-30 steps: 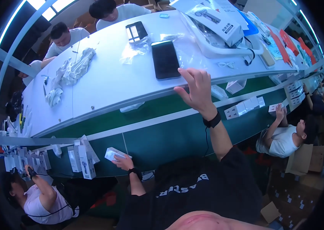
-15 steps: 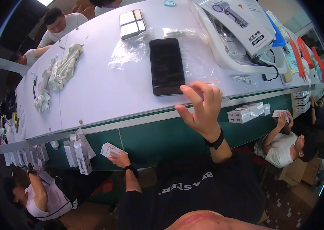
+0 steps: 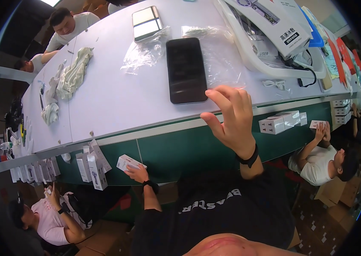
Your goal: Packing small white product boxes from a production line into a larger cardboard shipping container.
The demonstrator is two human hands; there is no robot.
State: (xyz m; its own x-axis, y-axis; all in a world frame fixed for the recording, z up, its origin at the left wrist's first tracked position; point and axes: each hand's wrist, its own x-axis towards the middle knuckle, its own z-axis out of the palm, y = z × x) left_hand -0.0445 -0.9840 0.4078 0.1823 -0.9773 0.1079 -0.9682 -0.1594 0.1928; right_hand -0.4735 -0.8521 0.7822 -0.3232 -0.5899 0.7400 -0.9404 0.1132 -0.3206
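A black smartphone (image 3: 186,72) lies on the white upper shelf with its dark screen up. My right hand (image 3: 233,121) is open beside the phone's lower right corner, thumb apart and fingers bent. The index fingertip is close to the phone's edge; whether it touches I cannot tell. Lower down, on the green work surface, my left hand (image 3: 137,173) is closed on the right end of a small white box (image 3: 126,162). A black band is round each of my wrists.
Clear plastic bags (image 3: 146,53) lie around the phone, below a second, light phone (image 3: 146,23). A white bin (image 3: 249,64) with a printed box (image 3: 276,32) stands at right. Gloves (image 3: 74,74) lie left. Several white boxes (image 3: 97,170) flank me; co-workers sit both sides.
The whole view has shifted slightly. My hands stay almost in place, the right by the phone, the left at the box. At lower left, a co-worker's hands have come up off the boxes.
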